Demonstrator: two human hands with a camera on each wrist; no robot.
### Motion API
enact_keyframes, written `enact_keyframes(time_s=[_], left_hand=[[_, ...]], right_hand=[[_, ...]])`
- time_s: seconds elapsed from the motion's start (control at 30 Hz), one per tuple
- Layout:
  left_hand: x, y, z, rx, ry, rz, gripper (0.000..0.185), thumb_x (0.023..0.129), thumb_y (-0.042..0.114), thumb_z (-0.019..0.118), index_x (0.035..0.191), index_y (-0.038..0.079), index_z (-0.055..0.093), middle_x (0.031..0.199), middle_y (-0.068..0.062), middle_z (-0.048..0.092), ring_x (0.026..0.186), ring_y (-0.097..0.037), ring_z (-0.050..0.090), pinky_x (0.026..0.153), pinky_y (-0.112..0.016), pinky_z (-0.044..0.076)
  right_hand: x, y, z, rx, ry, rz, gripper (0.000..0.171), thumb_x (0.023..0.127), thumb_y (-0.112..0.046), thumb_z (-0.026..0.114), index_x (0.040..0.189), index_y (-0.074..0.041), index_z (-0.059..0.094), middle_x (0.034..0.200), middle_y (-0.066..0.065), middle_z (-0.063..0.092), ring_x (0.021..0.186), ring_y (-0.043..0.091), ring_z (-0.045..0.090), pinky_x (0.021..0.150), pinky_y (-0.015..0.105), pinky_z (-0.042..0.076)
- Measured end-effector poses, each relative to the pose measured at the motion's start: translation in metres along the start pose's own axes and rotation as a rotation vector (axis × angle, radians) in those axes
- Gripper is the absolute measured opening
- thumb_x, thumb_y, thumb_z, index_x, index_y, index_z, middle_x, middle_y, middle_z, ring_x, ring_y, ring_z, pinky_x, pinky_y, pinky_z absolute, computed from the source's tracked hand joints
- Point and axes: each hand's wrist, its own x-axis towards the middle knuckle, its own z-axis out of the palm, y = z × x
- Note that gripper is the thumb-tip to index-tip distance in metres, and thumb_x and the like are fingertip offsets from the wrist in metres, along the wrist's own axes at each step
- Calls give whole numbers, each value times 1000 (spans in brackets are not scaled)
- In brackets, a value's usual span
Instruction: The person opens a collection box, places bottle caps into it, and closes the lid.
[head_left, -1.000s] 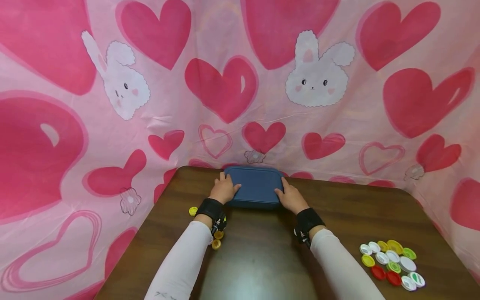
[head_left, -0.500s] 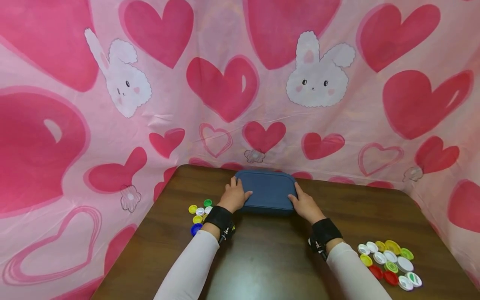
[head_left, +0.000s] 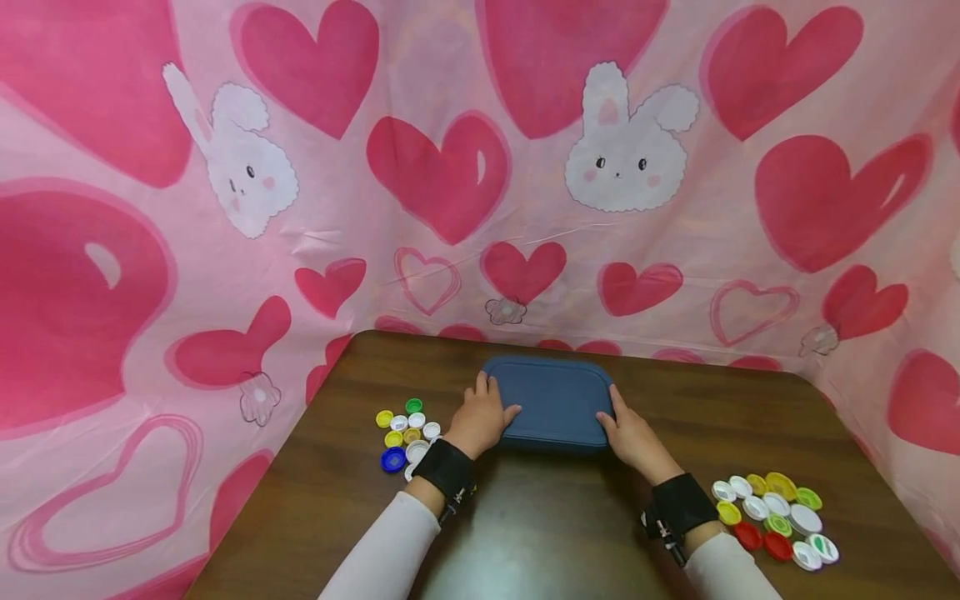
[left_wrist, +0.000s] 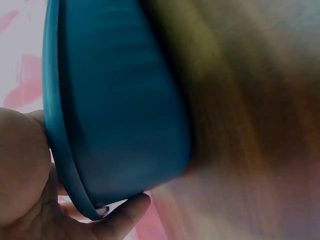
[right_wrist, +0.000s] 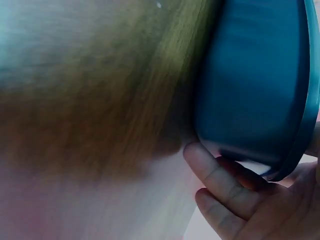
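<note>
A dark blue rectangular box (head_left: 555,402) with rounded corners and a flat top lies over the table between my two hands. Its wall (left_wrist: 120,115) tapers down from a protruding rim, as the left wrist view shows. My left hand (head_left: 480,421) grips the left end, thumb on the top and fingers under the rim. At the opposite end my right hand (head_left: 633,435) holds it the same way; in the right wrist view its fingers (right_wrist: 212,172) lie against the box's underside and end. What is inside the box is hidden.
Several coloured bottle caps (head_left: 393,459) lie on the brown table (head_left: 540,525) left of my left wrist. Another cluster of caps (head_left: 777,546), white, yellow, green and red, sits on the right. A pink heart-patterned cloth (head_left: 525,167) hangs behind the table's far edge.
Both hands have carried the blue box to the right and nearer to me. The left group of caps, mostly covered by my arm before, now shows. The right caps stay put.
</note>
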Motion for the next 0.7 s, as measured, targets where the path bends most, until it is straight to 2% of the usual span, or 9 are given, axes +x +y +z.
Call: enact_keyframes(time_s=[0.13,0.43,0.57,0.7], left_hand=[[-13,6,3,35,9,29,73,100,44,59,144,-12,44,151,-32,38,120,-47,55,83,-50,59],[-40,16,1,37,-24,59,75,97,46,62,143,-11,46,151,-32,40,118,-46,59,78,-49,60],[-52,18,2,34,-41,56,76,97,48,62,145,-10,45,152,-31,39,120,-45,58,78,-48,60],[-66,20,4,39,-30,69,76,97,48,62,144,-10,46,152,-31,40,118,-44,59,75,-47,61]], right_hand=[[-16,4,-2,-5,1,-20,71,108,-29,42,158,7,7,154,40,27,141,54,32,113,65,28],[-55,6,-2,-36,-12,-24,74,108,-32,45,158,8,8,153,40,30,138,56,36,108,68,33],[-71,6,1,-40,-20,-3,75,107,-33,46,158,7,7,152,40,30,137,56,38,106,69,35],[-84,6,4,-51,-29,13,76,107,-33,46,159,6,7,150,41,33,135,56,41,104,69,37]])
